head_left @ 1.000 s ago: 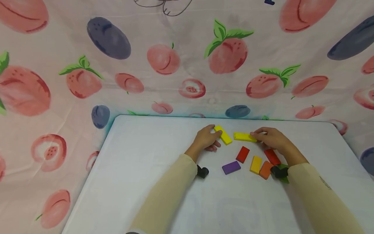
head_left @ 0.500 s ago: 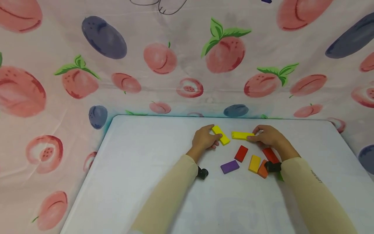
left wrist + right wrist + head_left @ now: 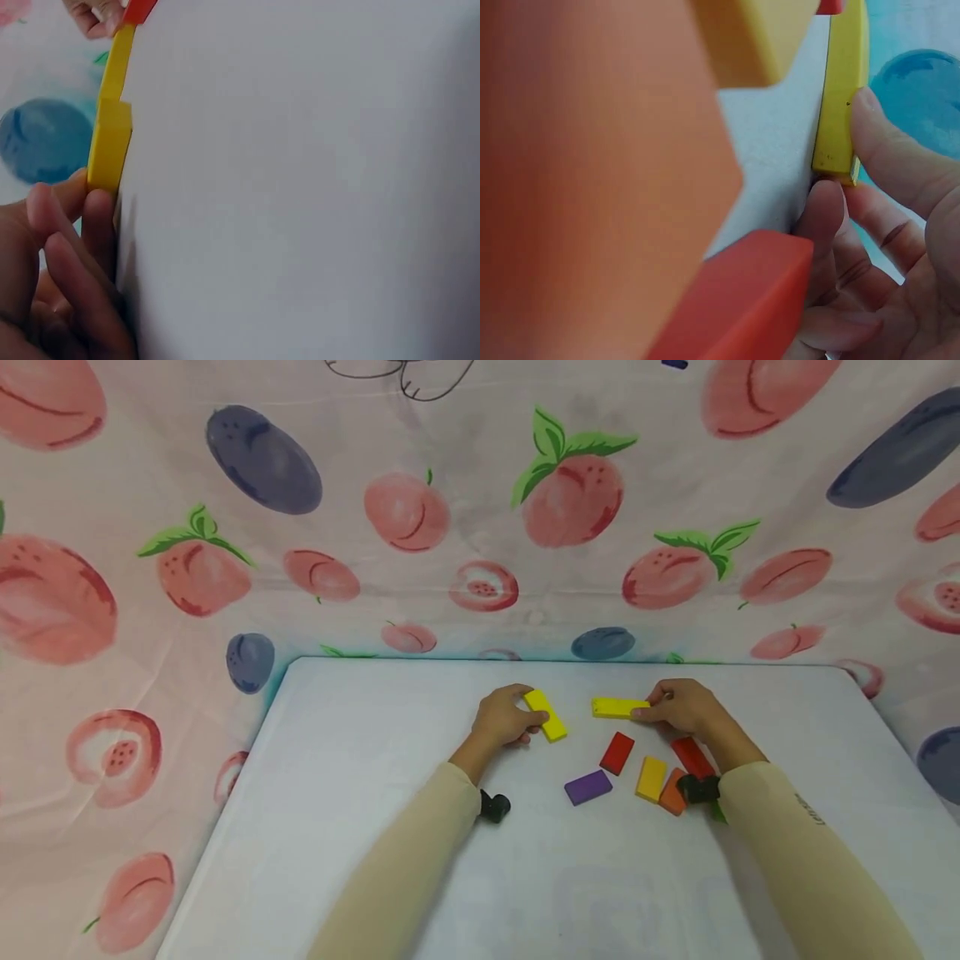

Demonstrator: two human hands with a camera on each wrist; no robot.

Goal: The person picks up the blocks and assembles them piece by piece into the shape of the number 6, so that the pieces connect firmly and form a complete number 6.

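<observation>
In the head view my left hand [image 3: 504, 718] pinches a slanted yellow block [image 3: 555, 727] between thumb and fingers, near the back of the white table. To its right lies a second yellow block [image 3: 611, 707], nearly sideways, its right end pinched by my right hand [image 3: 684, 703]. A gap separates the two blocks. The left wrist view shows thumb and fingertips at the near end of the held yellow block [image 3: 109, 150]. Seen from the right wrist, the thumb lies on the side of the other yellow block [image 3: 841, 97], fingers at its end.
In front of the right hand lie a red block [image 3: 617, 753], a purple block [image 3: 588, 787], an orange-yellow block [image 3: 651, 779], an orange block [image 3: 672, 793] and another red block [image 3: 692, 757]. A green piece [image 3: 717, 812] is mostly hidden by the right wrist. Fruit-print cloth [image 3: 420, 585] hangs behind the table.
My left hand has moved left and slightly nearer with its yellow block, widening the gap between the blocks. The right hand stays at its block's right end, and the head view has shifted slightly.
</observation>
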